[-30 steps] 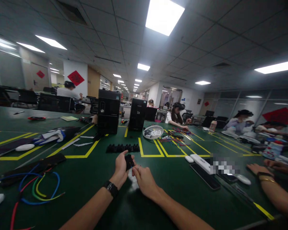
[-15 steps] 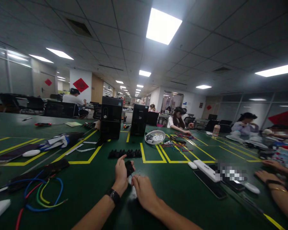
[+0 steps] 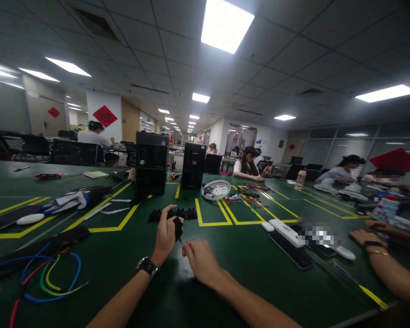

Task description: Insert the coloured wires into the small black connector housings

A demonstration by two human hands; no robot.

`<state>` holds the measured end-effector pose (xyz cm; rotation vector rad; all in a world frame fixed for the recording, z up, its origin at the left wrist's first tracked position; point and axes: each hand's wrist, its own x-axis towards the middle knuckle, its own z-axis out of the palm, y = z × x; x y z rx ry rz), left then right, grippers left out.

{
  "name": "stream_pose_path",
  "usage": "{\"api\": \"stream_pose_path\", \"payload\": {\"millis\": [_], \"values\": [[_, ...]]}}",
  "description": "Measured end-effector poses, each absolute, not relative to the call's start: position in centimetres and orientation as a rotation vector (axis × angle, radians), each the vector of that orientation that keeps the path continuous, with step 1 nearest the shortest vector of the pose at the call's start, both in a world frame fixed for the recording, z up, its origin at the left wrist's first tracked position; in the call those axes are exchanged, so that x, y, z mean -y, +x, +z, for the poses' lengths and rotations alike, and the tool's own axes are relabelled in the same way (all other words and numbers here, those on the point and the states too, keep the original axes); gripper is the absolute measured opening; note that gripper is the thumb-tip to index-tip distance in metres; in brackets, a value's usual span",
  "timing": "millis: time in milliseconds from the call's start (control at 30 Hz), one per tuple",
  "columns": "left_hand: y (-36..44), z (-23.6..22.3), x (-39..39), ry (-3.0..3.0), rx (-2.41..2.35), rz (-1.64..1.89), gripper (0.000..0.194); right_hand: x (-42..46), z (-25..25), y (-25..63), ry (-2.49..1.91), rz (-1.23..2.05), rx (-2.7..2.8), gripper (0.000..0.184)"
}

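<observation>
A small black part point(image 3: 178, 228) sits in the left hand point(image 3: 165, 233) above a green desk point(image 3: 266, 287) — a thin blue piece point(image 3: 180, 240) runs from it to the right hand point(image 3: 201, 258).
The left hand curls around the part, index finger raised; the right hand is closed, thumb pressed to the fingers, pinching the blue piece's lower end. Just beyond lies a row of black blocks point(image 3: 189, 212) — farther back, a white basket point(image 3: 207, 195) rests near two computer towers point(image 3: 151, 175).
</observation>
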<state>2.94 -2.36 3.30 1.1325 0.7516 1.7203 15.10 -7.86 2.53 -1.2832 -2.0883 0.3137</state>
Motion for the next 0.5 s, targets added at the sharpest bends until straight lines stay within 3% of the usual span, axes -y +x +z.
{"api": "stream_pose_path", "payload": {"millis": [133, 333, 500], "values": [[3.1, 4.1, 2.5, 1.186, -0.696, 1.745, 0.038, 7.8, 3.2, 15.8, -1.286, 0.287, 2.048, 0.038], [0.8, 4.6, -0.4, 0.365, -0.699, 1.844, 0.034, 7.9, 0.4, 15.3, -1.341, 0.213, 2.24, 0.034], [-1.4, 4.3, -1.0, 0.478, -0.734, 1.725, 0.025, 8.3, 0.8, 14.3, -1.304, 0.245, 2.222, 0.036]]}}
